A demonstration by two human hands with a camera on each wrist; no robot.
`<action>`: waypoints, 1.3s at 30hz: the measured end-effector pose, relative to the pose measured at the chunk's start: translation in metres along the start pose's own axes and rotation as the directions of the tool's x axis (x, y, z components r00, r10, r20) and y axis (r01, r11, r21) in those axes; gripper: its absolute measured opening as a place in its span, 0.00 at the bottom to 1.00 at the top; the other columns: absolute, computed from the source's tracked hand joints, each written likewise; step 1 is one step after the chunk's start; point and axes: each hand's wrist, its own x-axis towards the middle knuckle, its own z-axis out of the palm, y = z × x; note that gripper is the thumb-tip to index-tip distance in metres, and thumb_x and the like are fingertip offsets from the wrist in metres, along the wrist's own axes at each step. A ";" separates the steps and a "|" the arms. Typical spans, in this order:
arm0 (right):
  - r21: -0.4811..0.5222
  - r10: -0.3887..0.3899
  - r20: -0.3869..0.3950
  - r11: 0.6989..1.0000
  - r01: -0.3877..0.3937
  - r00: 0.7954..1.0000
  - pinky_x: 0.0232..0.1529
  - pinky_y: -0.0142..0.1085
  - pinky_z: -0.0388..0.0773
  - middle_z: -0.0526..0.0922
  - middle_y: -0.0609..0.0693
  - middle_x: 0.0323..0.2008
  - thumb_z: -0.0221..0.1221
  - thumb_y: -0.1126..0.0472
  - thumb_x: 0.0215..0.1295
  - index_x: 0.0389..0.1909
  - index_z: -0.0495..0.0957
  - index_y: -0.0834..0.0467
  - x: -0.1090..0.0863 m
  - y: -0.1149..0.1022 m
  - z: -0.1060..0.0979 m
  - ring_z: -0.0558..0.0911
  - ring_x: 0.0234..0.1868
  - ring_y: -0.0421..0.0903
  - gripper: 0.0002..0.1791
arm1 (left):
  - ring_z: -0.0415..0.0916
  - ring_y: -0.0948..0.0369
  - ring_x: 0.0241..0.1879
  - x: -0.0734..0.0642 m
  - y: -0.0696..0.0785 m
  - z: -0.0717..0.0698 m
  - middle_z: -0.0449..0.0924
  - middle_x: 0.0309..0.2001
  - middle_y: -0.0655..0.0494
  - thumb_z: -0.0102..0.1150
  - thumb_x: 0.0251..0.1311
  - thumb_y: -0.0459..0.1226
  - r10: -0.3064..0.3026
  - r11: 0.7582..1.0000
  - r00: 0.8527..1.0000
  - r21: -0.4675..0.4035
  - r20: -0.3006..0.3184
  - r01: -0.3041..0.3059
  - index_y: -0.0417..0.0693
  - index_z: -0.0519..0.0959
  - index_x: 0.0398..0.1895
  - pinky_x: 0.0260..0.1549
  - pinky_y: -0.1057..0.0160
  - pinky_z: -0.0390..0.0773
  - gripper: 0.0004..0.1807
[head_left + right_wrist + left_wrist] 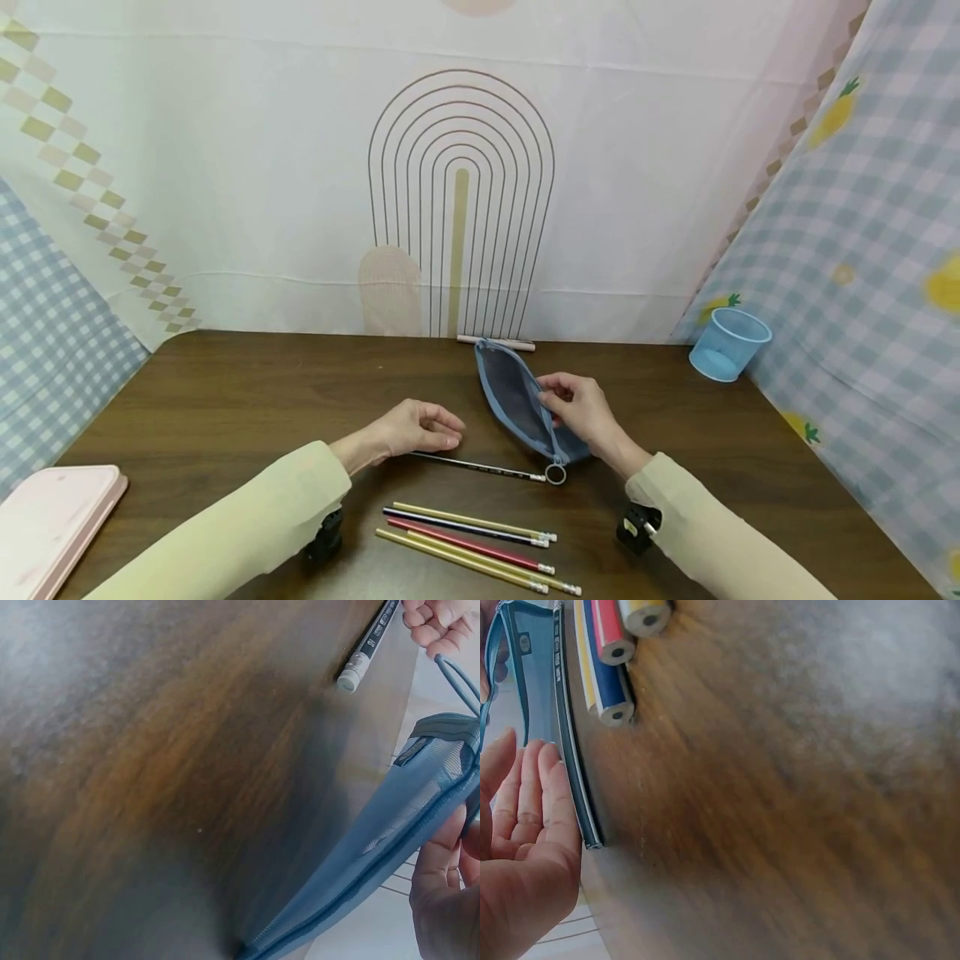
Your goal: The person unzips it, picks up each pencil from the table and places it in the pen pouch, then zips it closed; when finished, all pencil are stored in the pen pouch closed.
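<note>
A blue mesh zipper pouch (517, 396) with a ring on its zipper pull lies on the table, its mouth spread apart. My right hand (583, 407) pinches the pouch's right edge; in the right wrist view the fingertips are partly hidden by the mesh. To the left, my left hand (416, 429) has its fingers extended, with nothing between them. Beside it lies a black pencil (571, 750) with a white eraser, its eraser end close to the ring. Nearer to me rest several more pencils: gold, a dark blue one (465, 527) and a red one (476, 546).
A light blue mesh cup (729, 346) stands at the back right corner. Behind the pouch lies a thin white stick-like object (497, 342). A pale pink flat case (63, 525) is at the left edge. Cloth hangs along the back and both sides.
</note>
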 end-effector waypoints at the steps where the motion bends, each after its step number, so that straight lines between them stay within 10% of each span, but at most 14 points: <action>1: 0.004 0.002 0.003 1.000 -0.002 1.000 0.23 0.31 0.78 0.76 0.53 0.27 0.57 0.71 0.62 0.48 0.78 0.68 0.000 0.000 0.000 0.74 0.23 0.41 0.14 | 0.80 0.67 0.37 0.000 0.000 0.000 0.83 0.41 0.41 0.64 0.55 0.30 0.014 0.999 1.000 0.033 0.008 -0.014 0.28 0.77 0.46 0.38 0.70 0.79 0.17; 18: 0.055 0.014 0.017 0.998 -0.015 1.000 0.23 0.28 0.77 0.76 0.53 0.28 0.57 0.70 0.63 0.49 0.76 0.69 -0.002 0.003 -0.003 0.74 0.24 0.39 0.14 | 0.79 0.66 0.31 0.000 0.005 0.007 0.84 0.32 0.48 0.67 0.44 0.23 0.085 0.950 0.992 0.295 0.088 -0.108 0.35 0.82 0.37 0.32 0.73 0.79 0.13; 31: 0.067 0.046 0.018 0.997 -0.047 0.999 0.23 0.28 0.77 0.75 0.51 0.27 0.56 0.71 0.63 0.50 0.76 0.70 -0.002 0.003 -0.004 0.73 0.24 0.39 0.14 | 0.75 0.75 0.29 -0.001 0.004 0.001 0.84 0.29 0.57 0.65 0.49 0.26 0.192 0.822 0.958 0.497 0.215 -0.276 0.44 0.84 0.36 0.32 0.75 0.77 0.10; 39: 0.066 0.044 0.024 0.997 -0.046 0.999 0.24 0.28 0.78 0.76 0.52 0.28 0.56 0.71 0.63 0.50 0.76 0.70 -0.003 0.004 -0.005 0.73 0.24 0.39 0.15 | 0.75 0.73 0.32 -0.011 0.010 -0.012 0.84 0.33 0.56 0.61 0.55 0.26 0.175 0.829 0.948 0.480 0.264 -0.287 0.42 0.84 0.38 0.33 0.74 0.77 0.09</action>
